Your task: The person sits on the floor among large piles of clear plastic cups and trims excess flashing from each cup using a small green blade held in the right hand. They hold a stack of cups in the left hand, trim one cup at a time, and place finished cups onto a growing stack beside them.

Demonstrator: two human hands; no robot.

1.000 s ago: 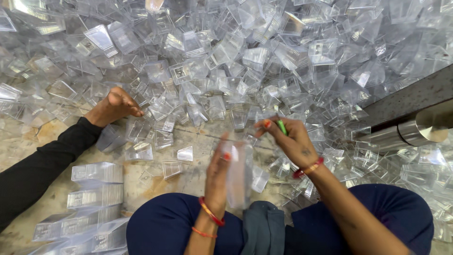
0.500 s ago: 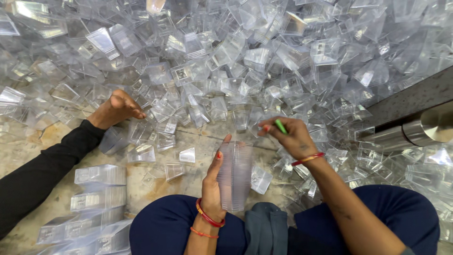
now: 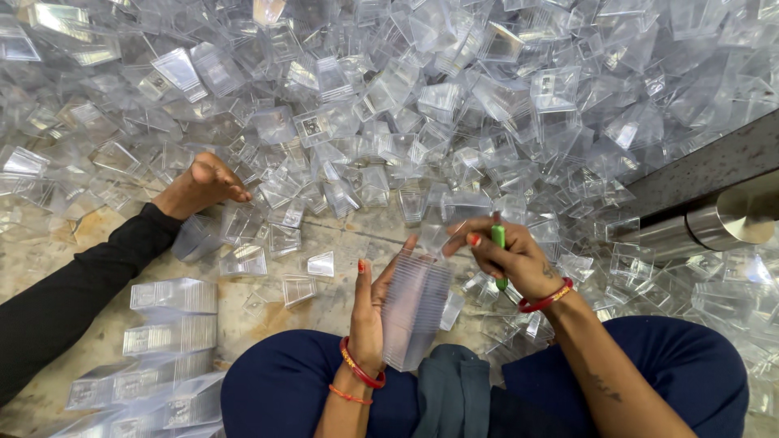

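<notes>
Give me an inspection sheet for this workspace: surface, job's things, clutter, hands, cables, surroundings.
Surface: mottled beige stone floor, bare only near the knees.
Job's things: long nested stack of clear plastic trays; small green stick-shaped tool.
Clutter: deep heap of loose clear plastic trays across the top; finished tray stacks laid in rows at lower left.
Hands: left hand grips the stack; right hand holds the green tool, fingertips at the stack's top.
Cables: nothing seen.
Surroundings: another person's bare foot and black-clad leg at left; brushed metal cylinders at right.
</notes>
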